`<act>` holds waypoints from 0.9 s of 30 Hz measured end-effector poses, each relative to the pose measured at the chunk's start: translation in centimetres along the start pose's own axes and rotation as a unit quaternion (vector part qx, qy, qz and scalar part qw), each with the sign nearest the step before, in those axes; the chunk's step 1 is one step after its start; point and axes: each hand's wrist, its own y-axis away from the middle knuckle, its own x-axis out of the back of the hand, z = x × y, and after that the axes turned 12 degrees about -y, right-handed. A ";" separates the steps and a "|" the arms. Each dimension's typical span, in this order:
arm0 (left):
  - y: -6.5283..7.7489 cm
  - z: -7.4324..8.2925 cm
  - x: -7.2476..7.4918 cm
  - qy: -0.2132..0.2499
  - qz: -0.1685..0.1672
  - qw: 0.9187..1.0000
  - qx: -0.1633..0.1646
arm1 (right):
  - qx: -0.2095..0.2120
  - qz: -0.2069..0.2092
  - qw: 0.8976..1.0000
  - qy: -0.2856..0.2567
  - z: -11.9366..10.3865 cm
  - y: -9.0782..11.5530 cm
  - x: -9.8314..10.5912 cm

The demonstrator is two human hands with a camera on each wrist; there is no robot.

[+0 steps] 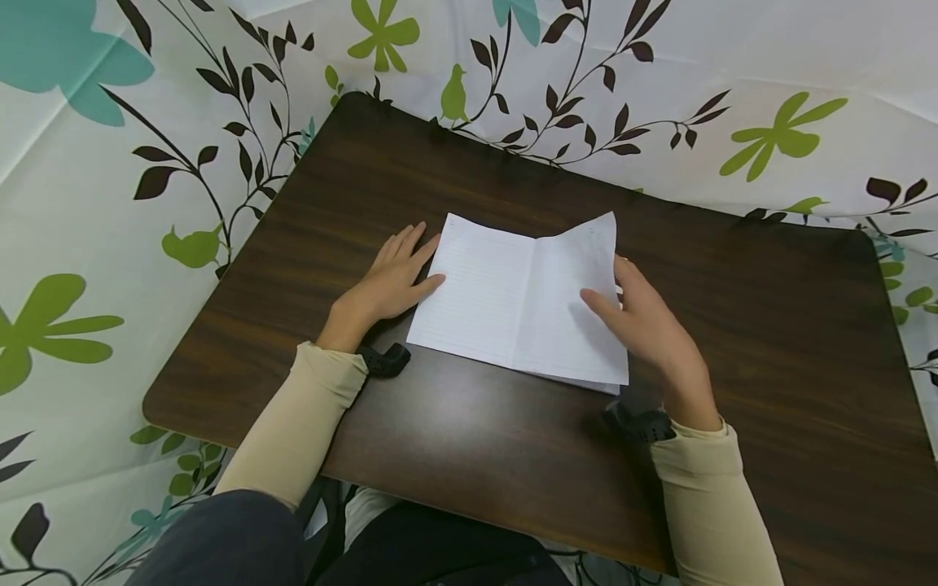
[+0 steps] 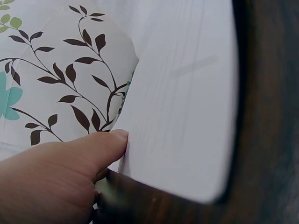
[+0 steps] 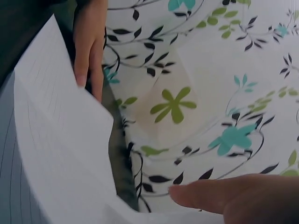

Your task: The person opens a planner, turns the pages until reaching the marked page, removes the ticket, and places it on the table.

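Observation:
An open notebook (image 1: 484, 293) of white lined paper lies on the dark wood table, creased down the middle. Its right page (image 1: 575, 277) bows upward at the far corner, and another sheet shows beneath its near edge. My left hand (image 1: 392, 277) rests flat at the left side, fingers straight, with the thumb (image 2: 114, 140) at the page's edge. At the right side is my right hand (image 1: 652, 313), its thumb (image 3: 198, 195) extended and raised over the page. Its other fingers are partly hidden behind the right edge of the paper.
The table (image 1: 769, 342) has its far edge against a white cloth (image 1: 630, 49) printed with leaves, birds and flowers. Dark bands with small devices (image 1: 384, 360) are worn on both wrists. The person's lap (image 1: 440, 545) is below the near table edge.

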 end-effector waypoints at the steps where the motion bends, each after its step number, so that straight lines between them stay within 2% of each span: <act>1: 0.0 0.0 0.0 -0.001 0.000 1.000 0.000 | 0.004 -0.009 1.000 -0.001 -0.3 0.1 -0.1; 11: 0.1 0.1 0.2 -0.005 -0.003 1.000 -0.004 | 0.027 -0.062 0.997 0.022 -3.0 1.7 -1.7; 19: 0.1 0.2 0.4 -0.006 -0.007 1.000 -0.002 | 0.056 -0.093 0.994 0.011 -4.6 3.1 -3.2; 23: 0.2 0.2 0.4 -0.007 -0.008 1.000 -0.001 | 0.079 -0.093 0.993 0.013 -5.0 3.4 -4.0; 27: 0.3 0.2 0.4 -0.007 -0.007 1.000 -0.001 | 0.121 -0.078 0.989 0.031 -5.0 3.4 -5.3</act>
